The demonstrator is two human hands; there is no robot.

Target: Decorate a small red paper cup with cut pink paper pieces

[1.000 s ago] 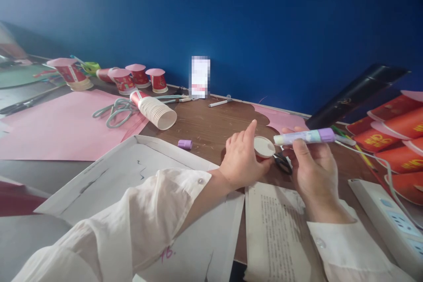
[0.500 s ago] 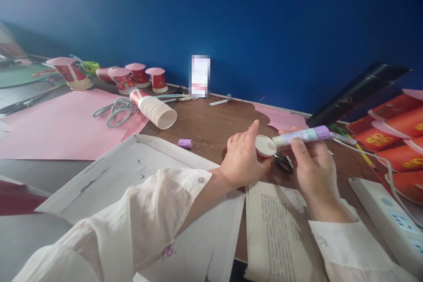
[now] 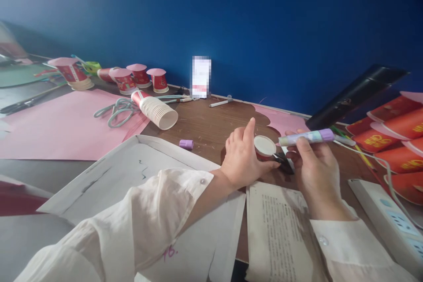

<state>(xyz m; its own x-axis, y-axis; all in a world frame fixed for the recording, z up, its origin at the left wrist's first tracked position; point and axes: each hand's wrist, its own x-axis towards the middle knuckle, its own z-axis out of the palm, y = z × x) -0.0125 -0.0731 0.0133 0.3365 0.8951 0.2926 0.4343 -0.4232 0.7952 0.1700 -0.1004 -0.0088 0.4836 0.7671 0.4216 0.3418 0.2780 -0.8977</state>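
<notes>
My right hand (image 3: 317,163) holds an uncapped glue stick (image 3: 306,137) level between thumb and fingers, its purple base to the right and its tip to the left. Left of that tip, a paper cup (image 3: 265,145) stands upside down on the brown desk, its white bottom facing up. Beside the cup is my left hand (image 3: 243,156), thumb and index finger spread apart and not closed round it; whether it still touches the cup's side I cannot tell. A black object (image 3: 283,163), partly covered, lies just right of the cup. The purple glue cap (image 3: 186,144) rests further left.
Nested paper cups (image 3: 155,110) lie on pink paper (image 3: 76,128), near several red cups with pink tops (image 3: 157,80). A lit phone (image 3: 201,77) leans on the blue wall. A printed booklet (image 3: 280,229), a power strip (image 3: 386,211) and stacked red cups (image 3: 396,132) are at right.
The glue stick has moved right, away from the cup's bottom. My left thumb and fingers have opened from around the cup.
</notes>
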